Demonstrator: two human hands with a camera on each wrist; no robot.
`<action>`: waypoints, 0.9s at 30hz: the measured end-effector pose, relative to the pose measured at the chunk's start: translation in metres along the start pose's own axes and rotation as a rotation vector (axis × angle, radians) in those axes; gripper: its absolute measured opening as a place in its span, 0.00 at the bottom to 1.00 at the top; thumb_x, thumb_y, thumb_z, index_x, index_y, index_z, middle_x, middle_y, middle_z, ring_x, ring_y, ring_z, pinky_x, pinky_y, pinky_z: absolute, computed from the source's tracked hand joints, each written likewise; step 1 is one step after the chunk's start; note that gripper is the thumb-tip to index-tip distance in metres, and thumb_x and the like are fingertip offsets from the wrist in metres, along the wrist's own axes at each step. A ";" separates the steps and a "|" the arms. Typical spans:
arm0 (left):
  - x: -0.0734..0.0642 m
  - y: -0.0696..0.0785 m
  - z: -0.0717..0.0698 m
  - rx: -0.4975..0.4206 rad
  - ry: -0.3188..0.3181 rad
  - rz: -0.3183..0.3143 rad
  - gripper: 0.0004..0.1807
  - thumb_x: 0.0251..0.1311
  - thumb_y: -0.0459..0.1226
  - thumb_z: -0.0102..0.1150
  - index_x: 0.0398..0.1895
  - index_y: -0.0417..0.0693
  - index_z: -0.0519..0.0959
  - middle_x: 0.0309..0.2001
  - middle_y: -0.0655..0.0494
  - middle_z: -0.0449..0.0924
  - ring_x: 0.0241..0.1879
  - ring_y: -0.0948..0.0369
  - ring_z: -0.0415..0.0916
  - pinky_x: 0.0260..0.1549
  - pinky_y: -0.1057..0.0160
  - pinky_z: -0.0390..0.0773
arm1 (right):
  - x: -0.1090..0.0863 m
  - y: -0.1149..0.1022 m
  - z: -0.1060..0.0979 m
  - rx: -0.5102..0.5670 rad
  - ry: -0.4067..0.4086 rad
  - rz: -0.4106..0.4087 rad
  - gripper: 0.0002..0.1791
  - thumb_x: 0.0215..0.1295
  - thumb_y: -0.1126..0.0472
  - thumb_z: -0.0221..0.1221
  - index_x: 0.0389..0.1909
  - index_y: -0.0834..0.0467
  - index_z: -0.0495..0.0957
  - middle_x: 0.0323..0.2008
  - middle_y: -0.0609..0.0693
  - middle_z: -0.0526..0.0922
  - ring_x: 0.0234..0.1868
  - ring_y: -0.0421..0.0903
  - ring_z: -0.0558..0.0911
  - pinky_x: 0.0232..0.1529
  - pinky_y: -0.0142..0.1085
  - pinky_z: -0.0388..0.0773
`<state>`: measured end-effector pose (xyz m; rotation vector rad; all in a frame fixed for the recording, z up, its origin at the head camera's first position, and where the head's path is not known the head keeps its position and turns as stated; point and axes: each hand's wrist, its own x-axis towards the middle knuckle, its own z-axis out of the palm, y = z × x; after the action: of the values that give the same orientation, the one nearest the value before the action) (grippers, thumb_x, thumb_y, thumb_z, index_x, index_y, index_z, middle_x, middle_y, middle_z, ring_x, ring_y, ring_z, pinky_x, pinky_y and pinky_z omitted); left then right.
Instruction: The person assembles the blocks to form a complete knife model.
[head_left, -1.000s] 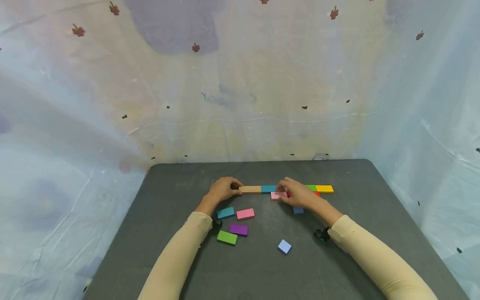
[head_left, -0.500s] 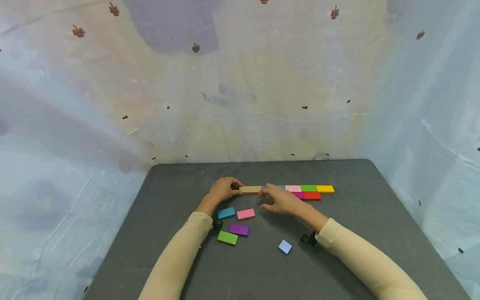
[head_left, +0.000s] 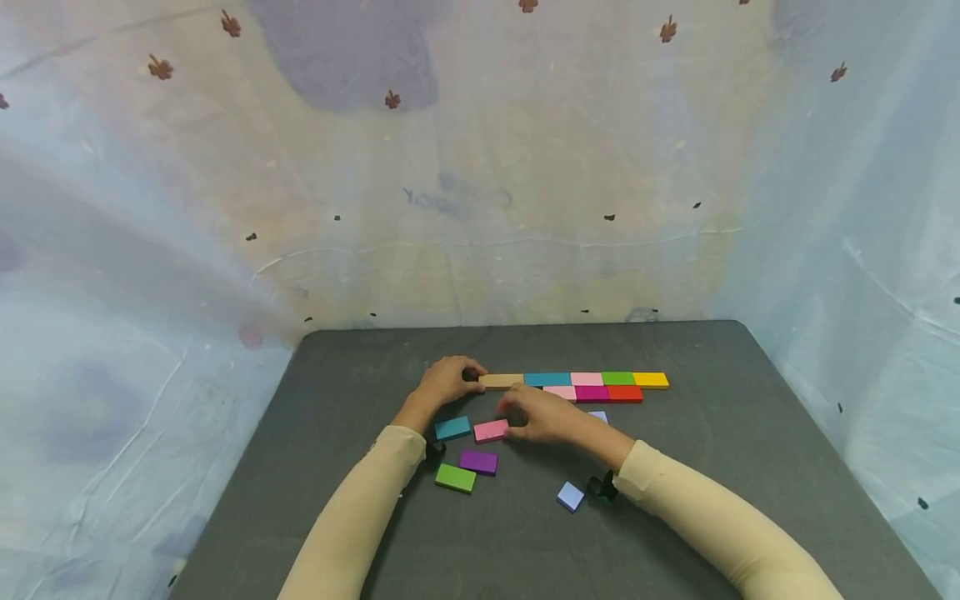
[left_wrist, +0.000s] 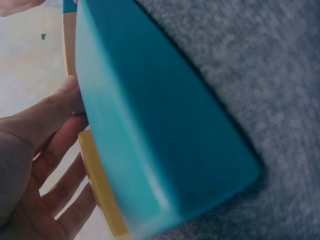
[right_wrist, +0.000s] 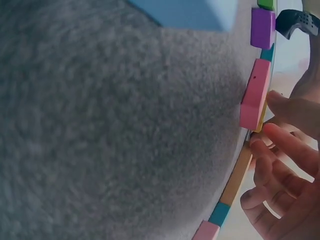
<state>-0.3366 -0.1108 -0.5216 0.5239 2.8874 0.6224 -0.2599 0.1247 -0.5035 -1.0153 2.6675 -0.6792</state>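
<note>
In the head view, my left hand (head_left: 444, 382) holds the left end of a tan wooden block (head_left: 501, 381) between thumb and forefinger. That block begins a back row continuing with teal (head_left: 547, 379), light pink, green and yellow blocks. My right hand (head_left: 546, 414) hovers with loosely bent fingers by the right end of a pink block (head_left: 491, 431); nothing is visible in its grasp. The left wrist view shows a yellow block (left_wrist: 102, 187) beside the left fingers and a large near teal block (left_wrist: 150, 125). A front row has light pink (head_left: 559, 392), magenta (head_left: 592, 394) and red blocks (head_left: 625, 394).
Loose teal (head_left: 452, 428), purple (head_left: 478, 462) and green blocks (head_left: 455, 477) lie near the left forearm. A light blue block (head_left: 570, 497) sits nearer the person; another blue one (head_left: 597, 416) is partly hidden behind the right hand. A patterned sheet (head_left: 480, 208) hangs behind the dark table (head_left: 360, 350).
My right hand has left the light pink block in the front row and moved left and nearer, to the loose pink block. The left hand stays at the tan block's end.
</note>
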 end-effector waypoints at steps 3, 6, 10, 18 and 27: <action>0.000 0.000 0.000 -0.004 0.002 -0.005 0.18 0.67 0.49 0.75 0.58 0.60 0.90 0.54 0.59 0.89 0.57 0.54 0.83 0.60 0.43 0.80 | 0.001 -0.001 0.002 0.016 -0.011 0.010 0.19 0.71 0.54 0.72 0.58 0.56 0.85 0.56 0.52 0.83 0.52 0.46 0.83 0.60 0.47 0.83; 0.000 0.001 0.000 -0.003 0.002 -0.007 0.18 0.67 0.48 0.75 0.57 0.59 0.90 0.53 0.59 0.89 0.57 0.54 0.84 0.59 0.44 0.80 | 0.002 -0.002 0.003 0.006 -0.015 0.004 0.19 0.70 0.54 0.73 0.57 0.55 0.85 0.55 0.50 0.83 0.51 0.44 0.82 0.59 0.47 0.83; 0.000 0.001 0.000 0.003 0.002 -0.009 0.18 0.67 0.48 0.75 0.57 0.59 0.90 0.53 0.59 0.89 0.57 0.54 0.84 0.59 0.44 0.81 | 0.003 -0.002 0.005 -0.008 -0.016 -0.005 0.17 0.70 0.54 0.73 0.56 0.54 0.86 0.52 0.47 0.83 0.49 0.42 0.82 0.58 0.45 0.83; 0.000 0.001 0.001 0.002 0.001 -0.012 0.18 0.66 0.48 0.76 0.57 0.60 0.90 0.53 0.60 0.90 0.56 0.54 0.84 0.58 0.45 0.81 | 0.005 -0.001 0.008 -0.031 -0.023 -0.005 0.17 0.70 0.54 0.73 0.56 0.54 0.86 0.50 0.46 0.83 0.45 0.40 0.80 0.54 0.42 0.83; 0.004 -0.002 0.002 -0.001 -0.002 -0.008 0.18 0.66 0.48 0.76 0.57 0.60 0.90 0.53 0.60 0.90 0.56 0.55 0.84 0.58 0.45 0.81 | 0.006 -0.002 0.009 -0.051 -0.009 -0.017 0.15 0.70 0.56 0.73 0.54 0.54 0.85 0.49 0.46 0.83 0.45 0.41 0.81 0.52 0.43 0.83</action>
<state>-0.3400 -0.1104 -0.5246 0.5119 2.8857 0.6214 -0.2599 0.1161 -0.5101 -1.0527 2.6840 -0.6107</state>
